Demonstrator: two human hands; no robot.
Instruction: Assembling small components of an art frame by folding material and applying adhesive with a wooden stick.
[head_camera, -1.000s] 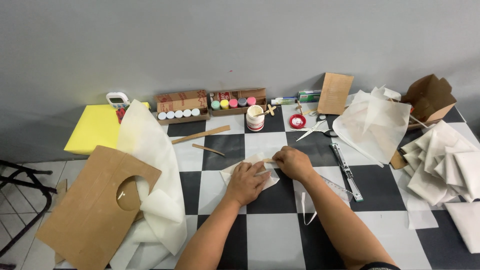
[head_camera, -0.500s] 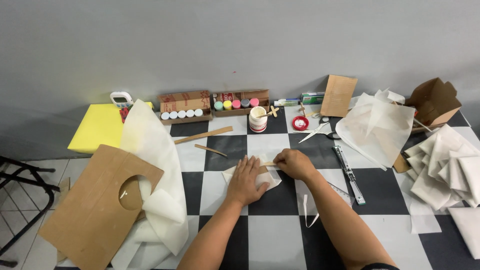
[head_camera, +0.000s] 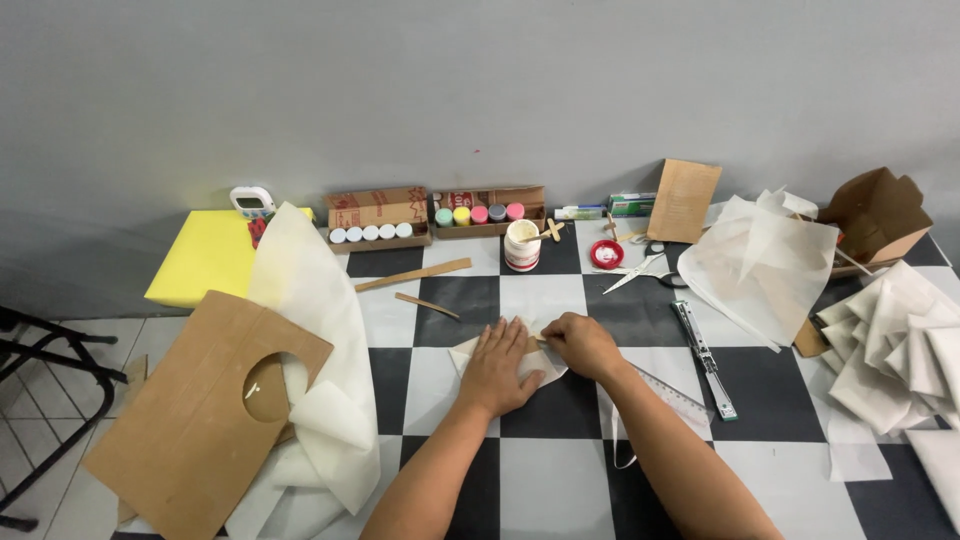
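I have my left hand (head_camera: 497, 368) spread flat, palm down, pressing on a small folded piece of white paper (head_camera: 470, 352) that lies on the black-and-white checkered floor (head_camera: 560, 480), near the middle of the scene. My right hand (head_camera: 582, 344) sits just to the right of it, fingers curled and pinched on the paper's far edge, where a thin wooden stick (head_camera: 536, 337) seems to lie; I cannot tell whether the fingers grip the stick or only the paper.

Just right of my right forearm lies a clear ruler (head_camera: 672, 392), and further right a metal stapler (head_camera: 705, 358). Beyond my hands stands a white glue pot (head_camera: 522, 245), with a red tape roll (head_camera: 606, 254) and scissors (head_camera: 642, 270) to its right. Two wooden strips (head_camera: 412, 276) lie to the far left of my hands. Along the wall sit two cardboard boxes of paint jars (head_camera: 432, 216). On the left, a brown board with a round hole (head_camera: 205, 395) rests beside a white sheet (head_camera: 310, 330) and yellow foam (head_camera: 198, 256). A pile of folded white paper (head_camera: 900, 340) fills the right side.
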